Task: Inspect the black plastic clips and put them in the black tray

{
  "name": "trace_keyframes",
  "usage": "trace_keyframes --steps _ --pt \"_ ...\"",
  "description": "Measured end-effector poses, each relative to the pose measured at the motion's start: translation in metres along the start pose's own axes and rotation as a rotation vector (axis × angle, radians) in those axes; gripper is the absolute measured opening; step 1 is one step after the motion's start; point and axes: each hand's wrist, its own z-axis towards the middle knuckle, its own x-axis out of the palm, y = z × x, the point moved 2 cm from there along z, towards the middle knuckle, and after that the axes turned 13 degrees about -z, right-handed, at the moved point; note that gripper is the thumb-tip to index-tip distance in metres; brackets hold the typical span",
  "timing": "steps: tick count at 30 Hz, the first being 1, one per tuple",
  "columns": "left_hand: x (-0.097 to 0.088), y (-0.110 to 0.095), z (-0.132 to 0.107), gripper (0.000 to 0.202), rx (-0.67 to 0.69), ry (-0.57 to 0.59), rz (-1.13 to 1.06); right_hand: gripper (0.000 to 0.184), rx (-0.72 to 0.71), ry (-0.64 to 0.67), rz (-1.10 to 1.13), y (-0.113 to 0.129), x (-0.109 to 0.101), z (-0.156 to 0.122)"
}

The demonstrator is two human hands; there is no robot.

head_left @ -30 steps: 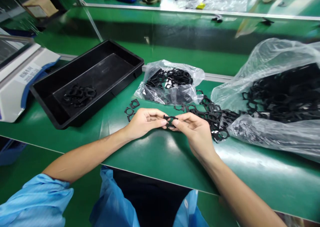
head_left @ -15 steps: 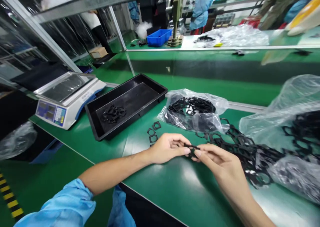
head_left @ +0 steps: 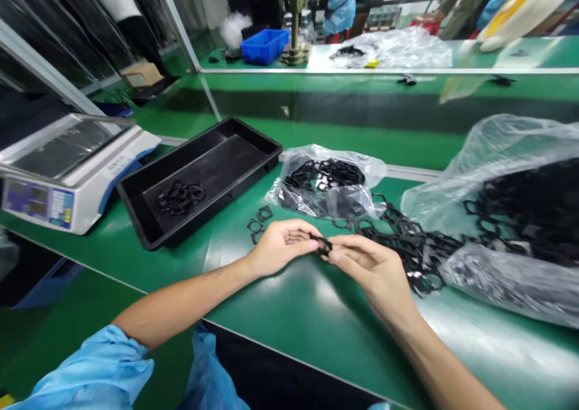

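Between my two hands is a small black ring-shaped part (head_left: 322, 245), tilted above the green table. My left hand (head_left: 281, 247) pinches its left end between thumb and fingers. The fingertips of my right hand (head_left: 371, 268) grip the other end. Just beyond my left hand, several similar black ring parts (head_left: 264, 213) lie on the table. A loose heap of black ring parts (head_left: 409, 235) spreads out behind and to the right of my right hand. Behind both hands, a clear plastic bag (head_left: 294, 202) holds more of them.
A black tray (head_left: 239, 188) with a small pile of ring parts stands at the left, beside a weighing scale (head_left: 85, 175). On the right lies a large clear bag (head_left: 425, 199) full of black parts. A blue bin (head_left: 265, 47) and people in blue are beyond the table.
The camera view has shifted, so the scene sits further left and higher. Both hands keep hold of the black ring part, which now shows its opening more clearly.
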Motion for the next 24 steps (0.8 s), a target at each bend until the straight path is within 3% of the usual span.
trace_keyframes --steps 11,16,24 --pt "-0.001 -0.001 -0.004 0.032 0.062 0.025 0.093 0.029 -0.098 0.053 0.034 -0.002 0.007 -0.009" --pt "-0.002 0.0 -0.005 0.03 0.089 0.019 0.129 0.023 -0.172 -0.073 -0.099 -0.002 0.006 -0.009" --pt "0.002 -0.004 -0.013 0.023 0.172 0.053 0.235 0.034 -0.04 -0.031 0.028 0.0 0.003 -0.004"
